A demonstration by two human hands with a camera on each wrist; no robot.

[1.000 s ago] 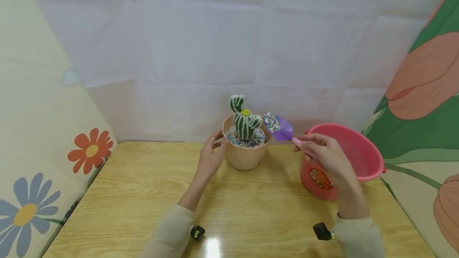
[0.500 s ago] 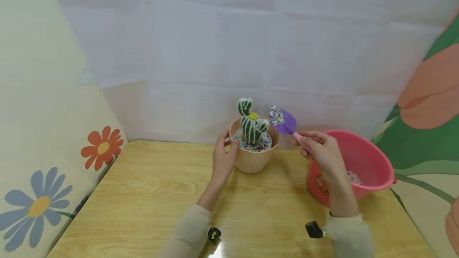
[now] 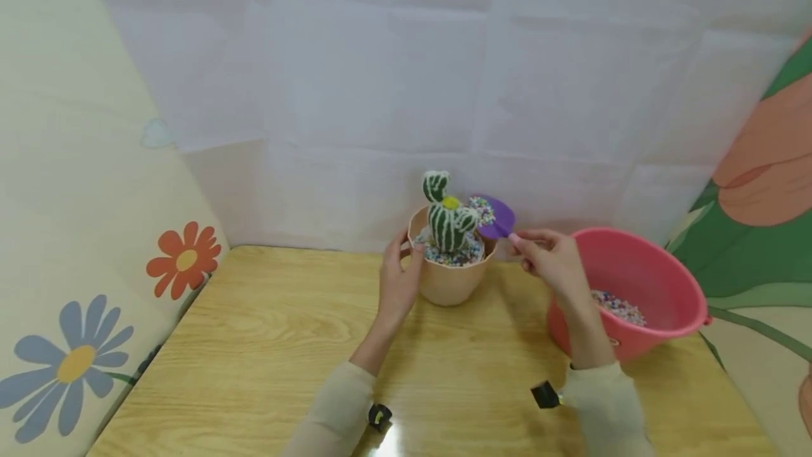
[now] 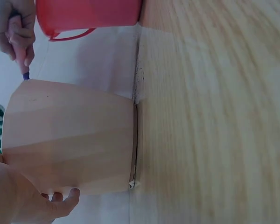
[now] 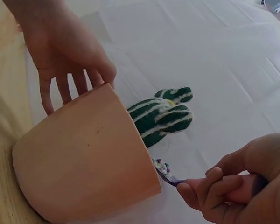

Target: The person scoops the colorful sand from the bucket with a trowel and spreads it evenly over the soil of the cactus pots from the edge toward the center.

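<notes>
A peach flowerpot [image 3: 452,284] stands upright on the table, holding a green-and-white knitted cactus [image 3: 447,228] with a yellow flower. Colourful small beads [image 3: 458,254] surround the cactus base. My left hand [image 3: 400,281] holds the pot's left side, thumb at the rim and fingers along the outer wall [image 5: 65,60]. The pink handle [image 5: 233,187] of a small purple-bladed trowel [image 3: 501,217] is pinched in my right hand [image 3: 552,263]. Its blade, heaped with beads [image 3: 482,210], is at the pot's right rim, beside the cactus.
A pink bucket [image 3: 679,302] stands to the right, with a heap of similar beads [image 3: 618,307] inside, partly behind my right forearm. The wooden table [image 3: 273,344] ends at a white cloth backdrop [image 3: 355,90]. Floral cloths [image 3: 76,182] line both sides.
The loaded trowel has moved left and down with my right hand, from beside the pot to its rim. My left hand stays on the pot. More of the bucket's inside shows.
</notes>
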